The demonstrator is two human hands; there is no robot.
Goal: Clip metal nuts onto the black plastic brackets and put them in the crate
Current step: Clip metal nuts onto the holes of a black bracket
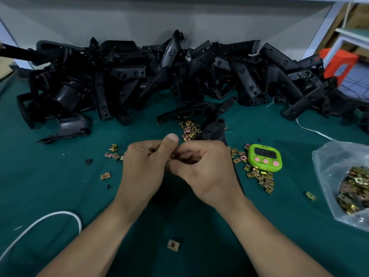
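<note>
Mid-worktop [60, 196], left hand [143, 166] and right hand [203, 168] pinch one nut [172, 156] between curled fingertips above a bracket [216, 128], probably aligning it to clip. Spare nuts [261, 176] lie handy.

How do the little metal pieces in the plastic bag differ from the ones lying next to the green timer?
The bagged nuts sit heaped on one another inside a clear plastic bag; the loose nuts beside the green timer lie scattered on the green mat. The bagged nuts make a far bigger heap than the loose nuts. Both are the same brassy, squarish metal clips.
</note>
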